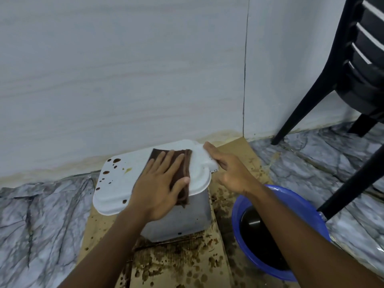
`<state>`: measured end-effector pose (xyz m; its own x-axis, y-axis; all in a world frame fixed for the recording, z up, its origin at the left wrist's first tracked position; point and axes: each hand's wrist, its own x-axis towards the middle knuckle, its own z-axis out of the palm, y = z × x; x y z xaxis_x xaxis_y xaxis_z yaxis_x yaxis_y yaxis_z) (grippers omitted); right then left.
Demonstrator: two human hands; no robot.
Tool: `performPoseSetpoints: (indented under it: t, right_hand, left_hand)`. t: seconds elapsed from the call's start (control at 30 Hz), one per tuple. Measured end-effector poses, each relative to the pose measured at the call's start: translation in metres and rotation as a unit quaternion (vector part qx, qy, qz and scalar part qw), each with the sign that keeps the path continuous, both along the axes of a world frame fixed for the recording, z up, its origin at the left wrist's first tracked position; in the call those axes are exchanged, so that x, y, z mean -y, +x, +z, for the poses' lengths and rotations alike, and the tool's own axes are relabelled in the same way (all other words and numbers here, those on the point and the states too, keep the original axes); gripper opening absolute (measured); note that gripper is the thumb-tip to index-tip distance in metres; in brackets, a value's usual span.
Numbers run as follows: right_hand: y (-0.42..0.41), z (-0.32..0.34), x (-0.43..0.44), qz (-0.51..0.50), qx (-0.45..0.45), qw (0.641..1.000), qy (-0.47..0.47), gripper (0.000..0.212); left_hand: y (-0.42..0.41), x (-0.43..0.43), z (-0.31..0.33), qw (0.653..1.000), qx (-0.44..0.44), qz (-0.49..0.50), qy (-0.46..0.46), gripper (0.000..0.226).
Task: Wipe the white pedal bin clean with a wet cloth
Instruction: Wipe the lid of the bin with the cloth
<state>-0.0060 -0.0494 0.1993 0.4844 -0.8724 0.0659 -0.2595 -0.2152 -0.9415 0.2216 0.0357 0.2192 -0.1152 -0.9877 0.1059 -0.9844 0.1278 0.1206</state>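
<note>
The white pedal bin (180,217) stands on stained cardboard against the wall, its lid (120,183) shut and spotted with brown drops along the left side. A dark brown cloth (182,163) lies flat on the right half of the lid. My left hand (158,183) presses down on the cloth, fingers spread, thumb over its right edge. My right hand (230,169) grips the lid's hinge tab at the back right corner, fingers wrapped around it.
A blue basin (245,204) with dark water sits on the floor right of the bin, partly under my right forearm. Black plastic chair legs (351,183) stand at the right. Cardboard (187,265) with brown spatter covers the marble-pattern floor. The wall is directly behind the bin.
</note>
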Motion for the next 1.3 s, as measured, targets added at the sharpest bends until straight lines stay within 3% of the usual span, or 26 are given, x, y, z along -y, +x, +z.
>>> performPoseSetpoints:
  t: [0.1,0.3,0.43,0.7,0.9,1.07,1.3]
  right_hand:
    - [0.002,-0.001,0.002,-0.006,0.003,1.0,0.003,0.093]
    - [-0.001,-0.007,0.001,0.008,0.03,0.999,-0.008,0.089]
    - [-0.002,-0.009,0.009,0.001,0.073,0.997,0.003,0.053]
    - [-0.001,-0.005,0.03,-0.087,0.109,0.99,0.003,0.022]
    - [-0.004,0.013,0.057,-0.111,0.079,0.991,-0.001,0.016]
    - [-0.001,0.021,0.065,-0.052,0.066,0.996,0.041,0.017]
    - [-0.008,0.014,0.061,-0.062,-0.006,0.998,-0.006,0.048]
  left_hand:
    - [0.001,0.017,0.005,0.999,-0.008,0.042,0.02,0.08]
    - [-0.051,0.049,0.007,0.999,0.0,0.031,0.026,0.072]
    - [-0.042,0.041,0.004,0.999,-0.025,-0.001,0.021,0.071]
    - [-0.023,0.041,0.006,0.995,-0.033,0.083,0.033,0.076]
    - [-0.048,0.051,0.005,0.999,-0.025,0.037,0.022,0.076]
    - [-0.043,0.055,0.007,0.999,-0.032,0.039,0.018,0.077]
    - [-0.077,0.059,0.009,1.0,-0.003,0.004,0.017,0.069]
